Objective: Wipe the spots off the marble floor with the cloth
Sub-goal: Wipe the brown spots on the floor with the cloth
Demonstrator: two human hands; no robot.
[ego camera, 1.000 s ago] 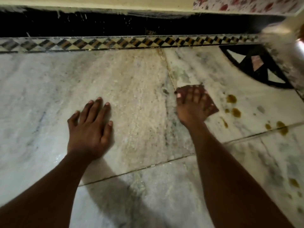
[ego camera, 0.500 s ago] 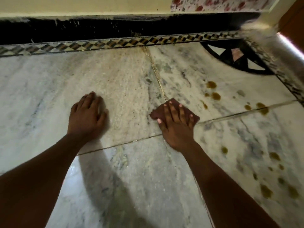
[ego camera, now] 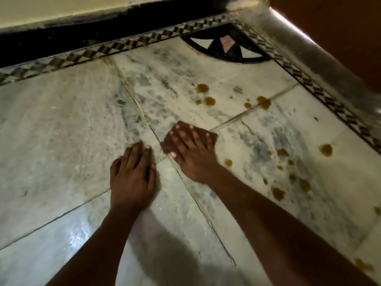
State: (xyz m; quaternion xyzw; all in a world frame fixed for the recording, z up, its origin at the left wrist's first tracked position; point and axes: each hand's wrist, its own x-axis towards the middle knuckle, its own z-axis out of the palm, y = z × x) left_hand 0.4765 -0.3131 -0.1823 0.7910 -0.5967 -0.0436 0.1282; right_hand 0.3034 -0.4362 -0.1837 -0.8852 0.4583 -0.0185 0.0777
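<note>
A small dark brown cloth [ego camera: 168, 142] lies flat on the white marble floor [ego camera: 61, 129] near where the tile joints cross. My right hand [ego camera: 191, 149] presses on it with straight, spread fingers and covers most of it. My left hand [ego camera: 134, 176] rests flat on the bare marble just left of the cloth, fingers together. Several yellow-brown spots [ego camera: 209, 100] dot the floor beyond and to the right of the cloth, more spots [ego camera: 278, 194] sit to the right of my right forearm, and one spot [ego camera: 228, 162] lies close to my right wrist.
A checkered inlay border [ego camera: 86, 54] runs along the dark wall base at the top and down the right side. A black fan-shaped inlay [ego camera: 224, 48] fills the corner. A shiny metal threshold [ego camera: 299, 44] and orange-brown surface bound the right edge.
My right hand drew the cloth back from the far spots toward me along the joint. My left hand slid right, closer to the cloth. The view turned toward the corner.
</note>
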